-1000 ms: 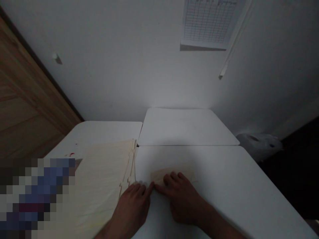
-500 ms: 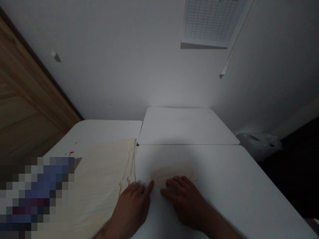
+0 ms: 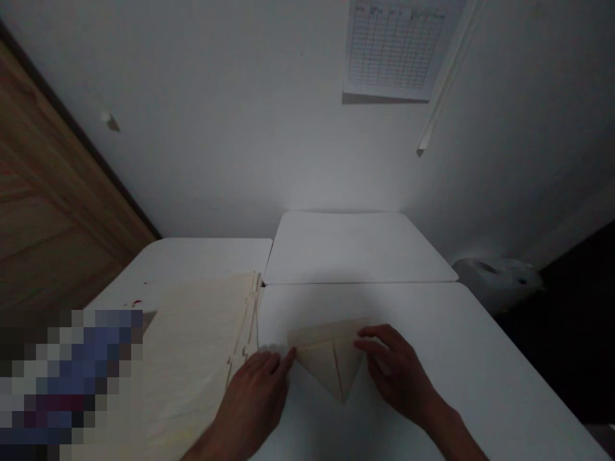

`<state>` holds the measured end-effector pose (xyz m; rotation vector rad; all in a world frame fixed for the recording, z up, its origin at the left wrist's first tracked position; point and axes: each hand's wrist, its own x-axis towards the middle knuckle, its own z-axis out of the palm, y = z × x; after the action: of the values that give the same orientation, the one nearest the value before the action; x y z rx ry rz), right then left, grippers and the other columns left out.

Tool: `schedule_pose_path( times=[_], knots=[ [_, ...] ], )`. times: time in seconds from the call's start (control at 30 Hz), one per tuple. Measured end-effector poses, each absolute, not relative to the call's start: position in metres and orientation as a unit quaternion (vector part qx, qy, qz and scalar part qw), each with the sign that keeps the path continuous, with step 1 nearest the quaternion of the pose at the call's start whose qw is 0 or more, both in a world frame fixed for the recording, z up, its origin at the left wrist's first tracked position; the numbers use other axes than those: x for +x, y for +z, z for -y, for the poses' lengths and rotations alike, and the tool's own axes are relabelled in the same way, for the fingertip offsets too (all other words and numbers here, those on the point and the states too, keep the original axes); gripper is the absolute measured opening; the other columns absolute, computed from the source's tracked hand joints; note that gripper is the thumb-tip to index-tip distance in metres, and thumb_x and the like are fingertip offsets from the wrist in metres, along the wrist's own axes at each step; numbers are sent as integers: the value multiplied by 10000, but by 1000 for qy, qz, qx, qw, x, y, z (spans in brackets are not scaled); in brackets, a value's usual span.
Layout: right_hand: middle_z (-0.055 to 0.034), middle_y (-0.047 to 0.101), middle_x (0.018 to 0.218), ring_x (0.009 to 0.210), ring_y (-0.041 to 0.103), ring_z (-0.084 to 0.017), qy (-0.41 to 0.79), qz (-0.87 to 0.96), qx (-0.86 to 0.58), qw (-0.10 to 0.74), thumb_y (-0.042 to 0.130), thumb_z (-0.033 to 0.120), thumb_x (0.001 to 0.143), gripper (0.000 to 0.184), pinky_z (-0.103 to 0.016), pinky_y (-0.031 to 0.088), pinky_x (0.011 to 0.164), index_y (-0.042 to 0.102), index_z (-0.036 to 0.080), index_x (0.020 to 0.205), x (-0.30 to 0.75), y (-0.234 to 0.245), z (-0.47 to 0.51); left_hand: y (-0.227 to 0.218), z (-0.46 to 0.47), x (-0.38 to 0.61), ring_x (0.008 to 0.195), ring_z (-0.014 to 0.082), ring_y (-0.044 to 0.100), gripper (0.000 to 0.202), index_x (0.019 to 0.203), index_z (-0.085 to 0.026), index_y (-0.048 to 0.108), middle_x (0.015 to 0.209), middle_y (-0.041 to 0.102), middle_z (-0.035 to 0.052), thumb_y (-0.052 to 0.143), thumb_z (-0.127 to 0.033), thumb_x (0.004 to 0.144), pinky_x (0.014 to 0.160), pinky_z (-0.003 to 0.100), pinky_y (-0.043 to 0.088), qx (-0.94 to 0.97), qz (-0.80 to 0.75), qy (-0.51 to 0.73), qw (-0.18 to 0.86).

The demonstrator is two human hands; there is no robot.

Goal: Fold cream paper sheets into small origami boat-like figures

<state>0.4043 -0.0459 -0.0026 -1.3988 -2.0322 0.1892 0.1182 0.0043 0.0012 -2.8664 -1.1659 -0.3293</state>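
Note:
A thin cream sheet (image 3: 317, 368), folded into a shape with a point toward me, lies on the white table (image 3: 461, 371). A dark line, an edge or crease, runs down to that point. My left hand (image 3: 257, 397) rests beside it, its thumb stretched out onto the left corner and its other fingers bent against the tabletop. At the right corner, my right hand (image 3: 396, 365) has its thumb and finger around the sheet's edge. Left of my hands lies a stack of larger cream sheets (image 3: 202, 352) with uneven, ragged right edges.
A separate white panel (image 3: 358, 246) meets the table at the wall. Behind the table's right side is a translucent plastic bag (image 3: 500, 282). A printed chart (image 3: 394, 51) hangs on the wall. Wooden boards (image 3: 57, 186) stand at left, and a blurred patch covers the lower left.
My right hand has moved right, from the sheet's middle to its right corner, uncovering the pointed fold. My left hand stays at the left corner. The view has shifted slightly.

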Motion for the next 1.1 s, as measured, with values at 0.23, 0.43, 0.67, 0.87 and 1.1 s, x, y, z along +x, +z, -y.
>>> schedule_pose_path(
  times=[0.23,0.43,0.67,0.87,1.1],
  knots=[
    [-79,587,1158,1043,568,-230,85,678,-626,376,509,276,878,374,-427,483,903,505,247,1250,439,-18,35,-6,22,150,898,237,590,358,1102,-157,553,978,622,115,416,-19,801,805,394,533,-938,276,-208,9],
    [-66,621,1062,990,577,-217,114,695,-611,360,524,267,872,396,-415,473,894,503,237,1267,431,-23,25,-9,22,197,996,268,558,256,1071,-153,563,1108,596,118,475,-92,838,876,442,484,-953,241,-185,-18],
    [-40,638,934,861,607,-192,151,657,-632,383,557,250,839,297,-366,503,802,595,227,1132,427,-20,23,-4,10,217,960,257,538,130,964,-169,574,1039,578,91,497,-147,862,866,445,464,-949,278,-133,-63],
    [-28,622,866,696,634,-150,276,576,-624,450,572,326,842,306,-268,545,593,585,223,1129,421,-16,24,-6,7,217,930,244,542,157,972,-157,557,1022,578,101,454,-104,867,834,424,480,-945,277,-167,-50],
    [-43,615,950,578,620,-118,320,501,-628,503,656,364,767,431,-245,539,520,548,217,1157,417,-20,22,-10,5,224,885,245,560,100,937,-159,558,954,582,87,485,-155,870,789,405,504,-941,278,-192,-30]
  ],
)
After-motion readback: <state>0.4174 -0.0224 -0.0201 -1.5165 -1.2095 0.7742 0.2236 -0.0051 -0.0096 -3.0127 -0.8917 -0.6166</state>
